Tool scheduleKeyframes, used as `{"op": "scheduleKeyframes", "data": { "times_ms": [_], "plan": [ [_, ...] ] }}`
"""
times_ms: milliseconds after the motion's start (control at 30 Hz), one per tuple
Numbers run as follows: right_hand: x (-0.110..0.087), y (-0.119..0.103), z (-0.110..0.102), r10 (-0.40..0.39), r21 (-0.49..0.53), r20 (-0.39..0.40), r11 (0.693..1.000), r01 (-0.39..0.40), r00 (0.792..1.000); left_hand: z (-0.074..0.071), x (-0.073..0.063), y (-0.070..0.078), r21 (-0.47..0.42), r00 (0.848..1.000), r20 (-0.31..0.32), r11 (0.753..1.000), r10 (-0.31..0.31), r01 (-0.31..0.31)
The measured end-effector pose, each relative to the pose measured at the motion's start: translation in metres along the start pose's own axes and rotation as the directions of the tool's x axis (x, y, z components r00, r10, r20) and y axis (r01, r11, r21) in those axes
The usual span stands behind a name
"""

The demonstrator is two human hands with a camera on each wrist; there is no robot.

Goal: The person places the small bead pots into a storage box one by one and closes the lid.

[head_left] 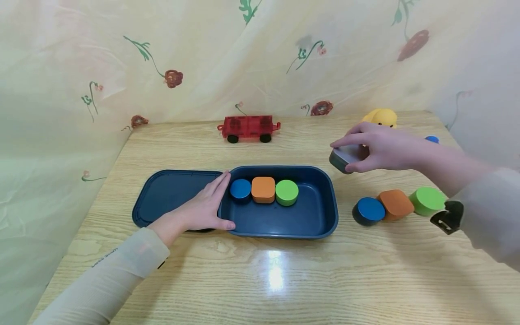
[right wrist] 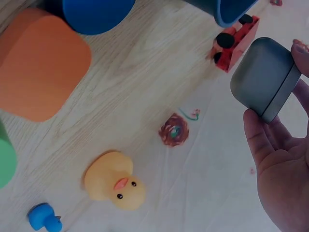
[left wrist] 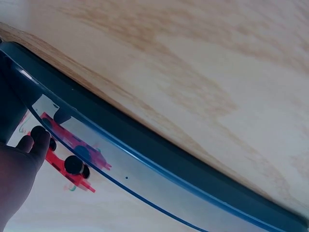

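Note:
My left hand rests on the left end of a dark blue open box, thumb at its front edge and fingers straight toward the back. Inside stand a blue round piece, an orange rounded-square piece and a green round piece, in a row along the back left. My right hand holds a dark grey rounded container with a seam line above the table, right of the box, between thumb and fingers. Below it lie a blue round piece, an orange piece and a green piece.
A dark blue lid lies left of the box, partly under my left forearm. Behind stand a red toy wagon and a yellow rubber duck. A small blue toy sits at the far right. A floral cloth hangs behind the table.

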State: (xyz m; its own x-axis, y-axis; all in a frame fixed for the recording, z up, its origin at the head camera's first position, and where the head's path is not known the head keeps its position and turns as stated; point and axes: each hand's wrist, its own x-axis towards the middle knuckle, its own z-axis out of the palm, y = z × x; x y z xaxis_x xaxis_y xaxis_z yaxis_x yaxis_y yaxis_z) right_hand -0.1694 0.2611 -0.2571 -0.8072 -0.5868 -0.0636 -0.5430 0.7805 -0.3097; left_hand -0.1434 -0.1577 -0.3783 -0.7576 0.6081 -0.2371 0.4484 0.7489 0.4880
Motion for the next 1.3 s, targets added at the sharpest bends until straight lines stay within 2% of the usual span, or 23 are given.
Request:
{"op": "scheduleKeyframes", "data": {
  "times_ms": [167, 433, 600, 800, 933, 1100, 1300],
  "plan": [
    [0.005, -0.011, 0.005, -0.068, 0.034, 0.012, 0.997, 0.067, 0.998, 0.0, 0.0, 0.0, -0.004, 1.0, 0.002, 1.0, 0.0, 0.0],
    [0.012, -0.023, 0.016, -0.051, 0.066, 0.032, 0.997, 0.049, 0.998, 0.0, 0.0, 0.0, -0.006, 1.0, 0.005, 1.0, -0.003, 0.003],
    [0.018, -0.026, 0.027, -0.093, 0.091, 0.024, 0.992, 0.09, 0.995, 0.0, 0.0, -0.001, -0.004, 1.0, 0.008, 1.0, -0.004, 0.004],
    [0.025, -0.031, 0.036, -0.136, 0.089, 0.052, 0.987, 0.131, 0.989, -0.001, 0.0, 0.0, 0.005, 1.0, 0.001, 1.0, -0.007, 0.007],
    [0.029, -0.034, 0.045, -0.077, 0.066, 0.104, 0.995, 0.07, 0.992, -0.001, 0.0, 0.0, 0.004, 1.0, 0.003, 1.0, -0.012, 0.012],
    [0.031, -0.036, 0.058, 0.001, 0.041, 0.113, 0.999, -0.005, 0.994, -0.001, 0.001, 0.0, 0.002, 1.0, 0.002, 1.0, -0.012, 0.012],
    [0.03, -0.035, 0.072, -0.03, 0.002, 0.071, 1.0, 0.029, 0.997, 0.0, 0.001, 0.001, -0.003, 1.0, 0.007, 1.0, -0.017, 0.017]
  ]
}}
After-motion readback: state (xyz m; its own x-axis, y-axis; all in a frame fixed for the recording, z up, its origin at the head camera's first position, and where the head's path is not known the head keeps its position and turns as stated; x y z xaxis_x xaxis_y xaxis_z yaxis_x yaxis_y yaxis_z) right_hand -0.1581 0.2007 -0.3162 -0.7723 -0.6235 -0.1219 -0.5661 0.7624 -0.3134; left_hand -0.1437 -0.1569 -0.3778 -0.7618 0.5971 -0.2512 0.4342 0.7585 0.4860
